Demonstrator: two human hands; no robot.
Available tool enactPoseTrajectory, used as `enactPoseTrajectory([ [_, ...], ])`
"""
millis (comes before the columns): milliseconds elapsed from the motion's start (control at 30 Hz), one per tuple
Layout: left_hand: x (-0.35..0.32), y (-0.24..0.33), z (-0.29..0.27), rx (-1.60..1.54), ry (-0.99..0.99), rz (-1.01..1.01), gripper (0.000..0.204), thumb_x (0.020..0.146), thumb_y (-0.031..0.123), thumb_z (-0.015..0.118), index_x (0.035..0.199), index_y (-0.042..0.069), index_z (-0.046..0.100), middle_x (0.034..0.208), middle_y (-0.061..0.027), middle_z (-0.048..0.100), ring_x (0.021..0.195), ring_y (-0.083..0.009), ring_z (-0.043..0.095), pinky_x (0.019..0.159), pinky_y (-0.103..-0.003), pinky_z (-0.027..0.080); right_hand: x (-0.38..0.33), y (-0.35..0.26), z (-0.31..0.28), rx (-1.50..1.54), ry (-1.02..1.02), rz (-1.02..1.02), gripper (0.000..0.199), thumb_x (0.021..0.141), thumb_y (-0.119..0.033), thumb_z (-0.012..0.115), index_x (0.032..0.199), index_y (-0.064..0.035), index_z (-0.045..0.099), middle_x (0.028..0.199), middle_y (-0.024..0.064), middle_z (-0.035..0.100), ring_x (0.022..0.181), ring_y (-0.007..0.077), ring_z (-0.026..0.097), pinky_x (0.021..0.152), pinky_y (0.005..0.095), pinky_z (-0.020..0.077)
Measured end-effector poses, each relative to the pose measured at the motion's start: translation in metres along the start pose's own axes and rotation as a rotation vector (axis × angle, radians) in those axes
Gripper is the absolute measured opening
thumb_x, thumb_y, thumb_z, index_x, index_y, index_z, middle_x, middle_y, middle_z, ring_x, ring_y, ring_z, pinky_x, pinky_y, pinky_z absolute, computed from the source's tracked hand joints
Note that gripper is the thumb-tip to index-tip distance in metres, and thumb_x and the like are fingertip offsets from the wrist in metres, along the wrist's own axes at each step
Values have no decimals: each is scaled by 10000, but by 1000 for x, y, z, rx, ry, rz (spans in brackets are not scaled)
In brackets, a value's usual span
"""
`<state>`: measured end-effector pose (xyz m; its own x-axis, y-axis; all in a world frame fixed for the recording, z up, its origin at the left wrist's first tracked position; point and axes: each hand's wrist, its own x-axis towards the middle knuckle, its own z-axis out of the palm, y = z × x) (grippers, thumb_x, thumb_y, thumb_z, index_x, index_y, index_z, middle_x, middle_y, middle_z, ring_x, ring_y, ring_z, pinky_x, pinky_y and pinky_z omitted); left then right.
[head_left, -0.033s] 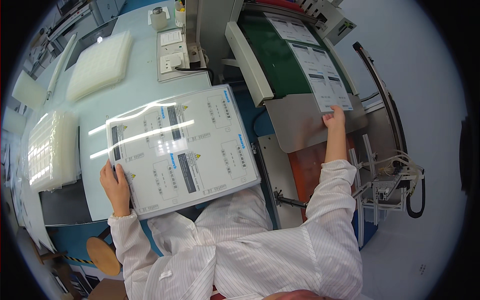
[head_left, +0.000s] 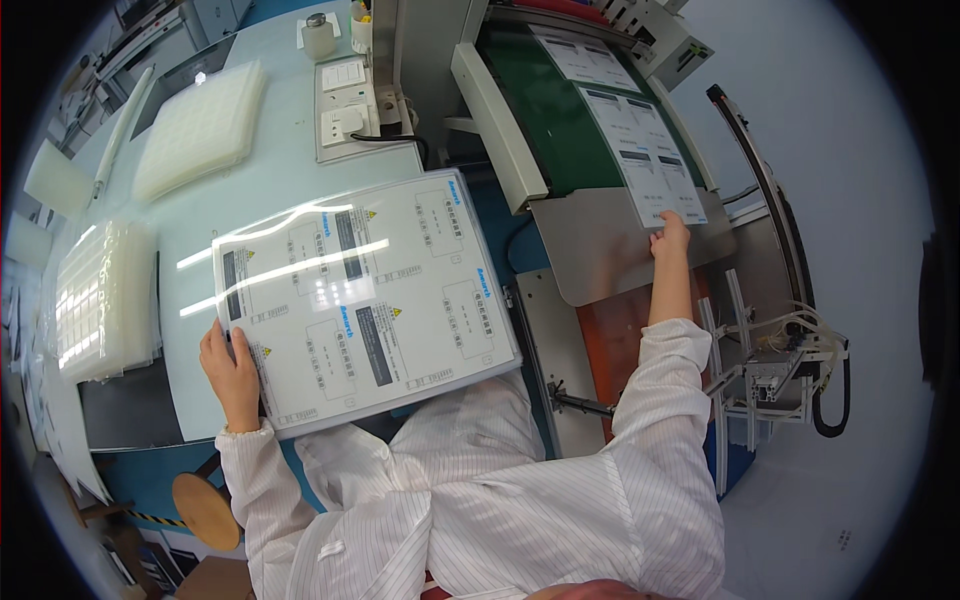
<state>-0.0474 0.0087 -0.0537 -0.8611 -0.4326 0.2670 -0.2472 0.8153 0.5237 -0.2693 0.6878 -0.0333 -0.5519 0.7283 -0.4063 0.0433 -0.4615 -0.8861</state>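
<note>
The left hand (head_left: pixel 232 368) pinches the near-left corner of a large printed sheet (head_left: pixel 365 297) lying at the worktop's (head_left: pixel 250 190) near edge. The right hand's (head_left: pixel 670 240) grip rests fingertips on a label sheet (head_left: pixel 640 150) on the green conveyor (head_left: pixel 548 110), well apart. White trays (head_left: pixel 200 125) lie behind.

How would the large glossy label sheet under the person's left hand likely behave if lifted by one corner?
The label sheet looks thin and wide, so it would probably sag or bend. Its glare suggests a slick surface that could slip under the left hand. It seems light.
</note>
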Motion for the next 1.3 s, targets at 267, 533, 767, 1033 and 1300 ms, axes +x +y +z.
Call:
enactPoseTrajectory([
  [267, 2, -1, 0, -18, -13, -1, 436, 979, 266, 493, 1276, -53, 499, 1229, -184, 505, 1122, -319, 476, 973, -396, 385, 9, 8, -7, -1650, 0, -821, 760, 765, -422, 688, 1355, -11, 441, 1390, 253, 394, 1323, 428, 318, 1058, 532, 317],
  [533, 4, -5, 2, -80, -15, -19, 424, 982, 260, 493, 1268, -53, 508, 1212, -188, 509, 1106, -309, 489, 962, -384, 390, 14, 25, -14, -1630, -28, -687, 867, 877, -628, 425, 1486, -47, 218, 1545, 224, 162, 1437, 379, 115, 1130, 537, 140],
  [767, 5, -9, 5, -86, 1, 1, 440, 982, 286, 516, 1278, -41, 515, 1219, -186, 512, 1052, -264, 544, 883, -340, 455, -67, 68, -46, -1622, -142, -750, 926, 881, -685, 371, 1490, -17, 172, 1547, 237, 140, 1442, 385, 91, 1135, 543, 56],
  [1033, 5, -10, 5, -118, 11, -27, 441, 977, 282, 525, 1271, -46, 520, 1212, -198, 519, 1051, -274, 548, 881, -347, 456, -182, 43, -75, -1831, -630, -663, 932, 839, -389, 656, 1494, -9, 114, 1536, 288, 97, 1433, 428, 79, 1130, 545, 128],
  [1300, 3, -6, -1, -131, 53, 47, 384, 935, 226, 552, 1215, -37, 558, 1160, -215, 557, 1069, -353, 520, 940, -407, 406, -211, 52, -32, -1834, -363, -831, 527, 787, 61, 506, 1309, 40, 444, 1200, 336, 524, 1074, 461, 540, 915, 472, 456],
])
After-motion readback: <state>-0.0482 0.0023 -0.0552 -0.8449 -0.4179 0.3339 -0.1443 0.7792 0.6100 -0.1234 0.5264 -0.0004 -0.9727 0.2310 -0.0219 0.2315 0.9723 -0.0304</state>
